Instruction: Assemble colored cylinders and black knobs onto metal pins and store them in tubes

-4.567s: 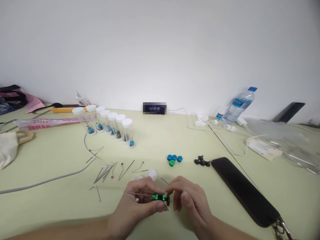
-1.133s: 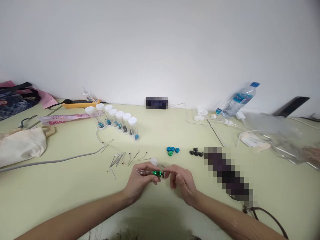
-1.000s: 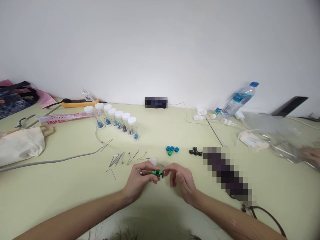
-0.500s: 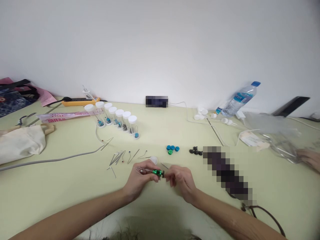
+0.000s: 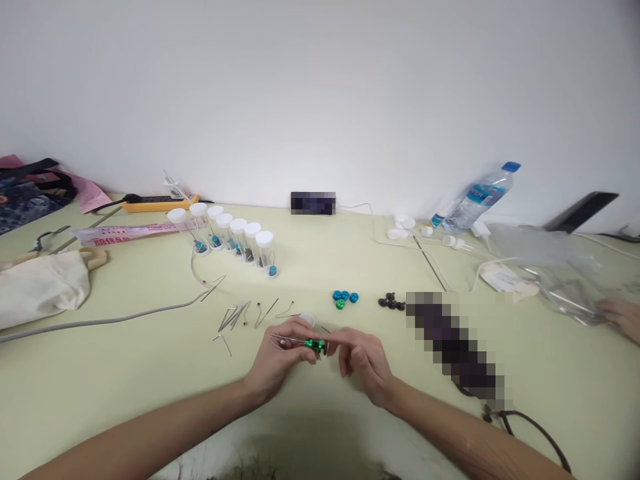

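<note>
My left hand (image 5: 285, 357) pinches a small green metal fitting (image 5: 313, 345) with thin metal rods running back from it over the fingers. A dark round disc (image 5: 325, 347) sits at the fitting's right end. My right hand (image 5: 363, 363) has its index finger stretched to that disc, touching it or nearly so. Its other fingers are loosely bent and apart, with nothing visible between them. The tip of a thin rod (image 5: 326, 329) shows just behind the right fingers; whether it lies on the table cannot be told. Behind my left hand is a white round cap (image 5: 307, 319), partly hidden.
Beyond lie blue knobs (image 5: 345, 295), a green knob (image 5: 340, 304), black knobs (image 5: 391, 302) and several bent metal rods (image 5: 235, 315). White-capped clear tubes (image 5: 265, 250) stand at the back left. A water bottle (image 5: 480, 200) leans right; another person's hand (image 5: 620, 317) is at the edge.
My right hand has shifted slightly left, and its index finger has straightened toward the dark disc. My left hand keeps its hold on the green fitting.
</note>
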Motion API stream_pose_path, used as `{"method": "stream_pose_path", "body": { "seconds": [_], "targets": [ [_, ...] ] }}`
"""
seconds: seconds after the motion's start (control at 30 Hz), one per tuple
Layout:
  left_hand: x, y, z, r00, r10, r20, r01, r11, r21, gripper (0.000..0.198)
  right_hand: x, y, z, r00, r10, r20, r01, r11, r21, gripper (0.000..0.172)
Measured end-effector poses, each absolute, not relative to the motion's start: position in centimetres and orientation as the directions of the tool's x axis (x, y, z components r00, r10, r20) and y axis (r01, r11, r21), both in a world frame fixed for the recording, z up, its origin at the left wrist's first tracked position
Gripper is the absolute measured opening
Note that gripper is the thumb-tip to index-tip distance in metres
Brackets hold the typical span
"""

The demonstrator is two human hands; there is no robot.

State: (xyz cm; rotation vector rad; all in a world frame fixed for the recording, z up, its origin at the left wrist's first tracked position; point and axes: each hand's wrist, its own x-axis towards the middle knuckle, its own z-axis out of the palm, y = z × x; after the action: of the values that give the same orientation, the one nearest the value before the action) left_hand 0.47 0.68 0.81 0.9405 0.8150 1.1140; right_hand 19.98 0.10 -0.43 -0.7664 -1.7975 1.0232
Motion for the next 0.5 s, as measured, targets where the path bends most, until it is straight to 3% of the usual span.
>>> {"method": "stream_pose_path", "body": {
  "seconds": [0.23, 0.43, 0.5],
  "targets": [
    [0.52, 0.77, 0.76, 0.253, 0.965, -0.076, -0.388, 0.173, 0.905, 0.022, 19.91, 0.10, -0.82, -0.367, 0.867, 0.338, 0.053, 0.382, -0.923, 0.051],
    [0.48, 0.78, 0.84, 0.257, 0.963, -0.081, -0.385, 0.179, 0.905, 0.022, 19.94, 0.16, -0.42, -0.457, 0.803, 0.382, 0.127, 0.484, -0.866, 0.062],
    [0.46, 0.77, 0.80, 0.251, 0.965, -0.080, -0.387, 0.176, 0.905, 0.022, 19.88, 0.15, -0.35, -0.443, 0.809, 0.387, 0.148, 0.492, -0.858, 0.057]
  ]
}}
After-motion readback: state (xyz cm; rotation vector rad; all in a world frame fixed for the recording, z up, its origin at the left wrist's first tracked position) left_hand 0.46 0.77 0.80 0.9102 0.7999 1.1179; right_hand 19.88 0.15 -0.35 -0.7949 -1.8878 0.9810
